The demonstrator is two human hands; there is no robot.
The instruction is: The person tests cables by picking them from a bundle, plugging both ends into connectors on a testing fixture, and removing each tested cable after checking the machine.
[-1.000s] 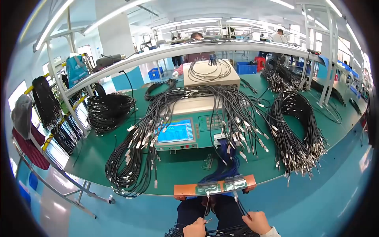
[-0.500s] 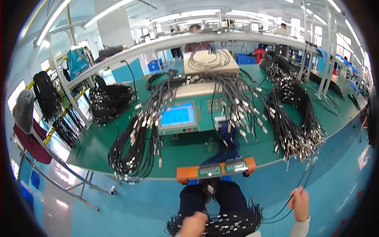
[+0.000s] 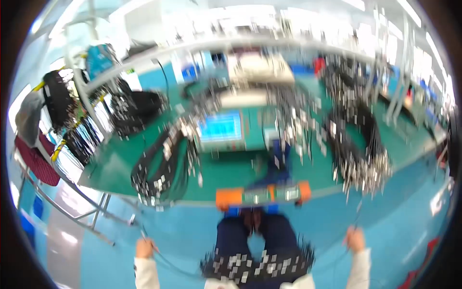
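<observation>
The left hand point(image 3: 145, 248) and right hand point(image 3: 355, 240) each pinch cable point(image 3: 174, 268), trailing toward the cable pile point(image 3: 231, 269) across the legs point(image 3: 280, 235); blur hides whether it is 1 or 2. A snagged loop could drag others off.

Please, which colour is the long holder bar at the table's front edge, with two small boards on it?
The holder bar is orange, in the head view.
</observation>
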